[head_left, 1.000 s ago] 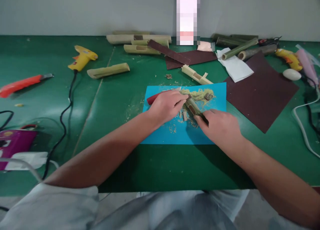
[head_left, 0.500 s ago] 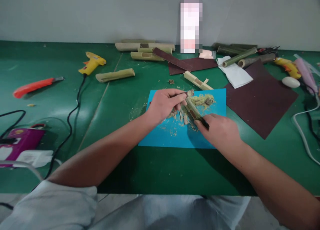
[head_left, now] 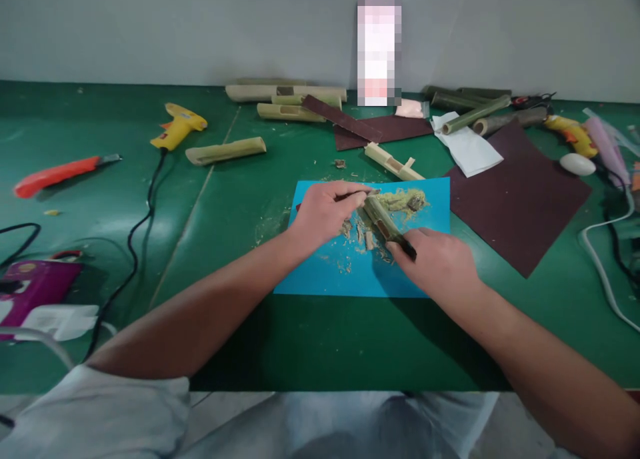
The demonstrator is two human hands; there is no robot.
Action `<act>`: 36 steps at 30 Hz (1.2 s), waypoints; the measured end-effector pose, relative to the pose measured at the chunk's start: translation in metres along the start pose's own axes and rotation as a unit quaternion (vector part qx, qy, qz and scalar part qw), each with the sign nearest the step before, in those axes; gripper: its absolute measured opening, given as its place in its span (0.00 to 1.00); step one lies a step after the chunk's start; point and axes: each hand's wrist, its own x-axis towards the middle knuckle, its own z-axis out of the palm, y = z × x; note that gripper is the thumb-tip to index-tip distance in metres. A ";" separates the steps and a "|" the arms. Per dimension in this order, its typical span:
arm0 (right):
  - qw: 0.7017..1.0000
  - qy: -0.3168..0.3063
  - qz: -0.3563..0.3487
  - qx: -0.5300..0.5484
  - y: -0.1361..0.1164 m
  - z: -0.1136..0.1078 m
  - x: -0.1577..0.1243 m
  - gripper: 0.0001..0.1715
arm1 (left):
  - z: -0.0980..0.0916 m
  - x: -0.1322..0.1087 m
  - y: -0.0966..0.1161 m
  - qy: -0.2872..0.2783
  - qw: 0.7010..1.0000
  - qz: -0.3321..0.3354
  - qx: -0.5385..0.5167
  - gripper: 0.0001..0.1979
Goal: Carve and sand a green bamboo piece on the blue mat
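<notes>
My right hand [head_left: 440, 259] is closed around the near end of a short bamboo tube [head_left: 377, 212] with a rectangular opening cut in its side. The tube slants up and left above a blue sheet [head_left: 320, 276]. At the tube's far end, my left hand [head_left: 325, 212] pinches a thin greyish-brown piece that looks like bark [head_left: 373, 192]; its full shape is hidden by the fingers. Beside the tube, a clump of yellow-green fibres [head_left: 400, 200] rests on the sheet. Bark chips [head_left: 369, 239] and shavings are scattered below my left hand.
Several cut bamboo pieces [head_left: 290, 112] lie at the back, one with a notch [head_left: 393, 162] just beyond the sheet. A yellow glue gun [head_left: 177, 126] and a red-handled utility knife [head_left: 60, 174] are left. Right are dark brown sheets [head_left: 520, 206], white paper [head_left: 467, 146] and a white egg-shaped object [head_left: 577, 164].
The bark-like piece in my left hand has tipped flatter and lower at the tube's far end. My right hand keeps its hold on the tube. The view has shifted slightly.
</notes>
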 end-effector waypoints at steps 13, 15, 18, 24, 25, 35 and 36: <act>1.000 -0.004 -0.008 -0.003 -0.001 -0.002 -0.001 0.22 | 0.004 -0.001 -0.016 -0.008 0.967 0.193 0.168 0.11; 1.000 -0.005 -0.007 -0.002 -0.001 -0.002 -0.001 0.22 | 0.004 -0.001 -0.018 -0.008 0.963 0.199 0.182 0.10; 1.000 -0.005 -0.007 -0.001 -0.001 -0.003 -0.001 0.22 | 0.002 0.000 -0.021 -0.019 0.952 0.221 0.213 0.12; 1.000 0.001 -0.007 -0.003 -0.002 -0.003 -0.001 0.22 | 0.007 0.000 -0.023 -0.034 0.926 0.284 0.246 0.13; 1.000 -0.001 -0.004 -0.004 -0.002 -0.003 -0.001 0.22 | 0.009 0.000 -0.022 -0.043 0.925 0.294 0.236 0.13; 1.000 0.001 -0.008 -0.006 -0.003 -0.002 -0.002 0.23 | 0.011 -0.001 -0.022 -0.060 0.916 0.329 0.221 0.15; 1.000 0.001 -0.009 -0.005 -0.003 -0.001 -0.002 0.23 | 0.011 -0.001 -0.022 -0.056 0.916 0.331 0.222 0.15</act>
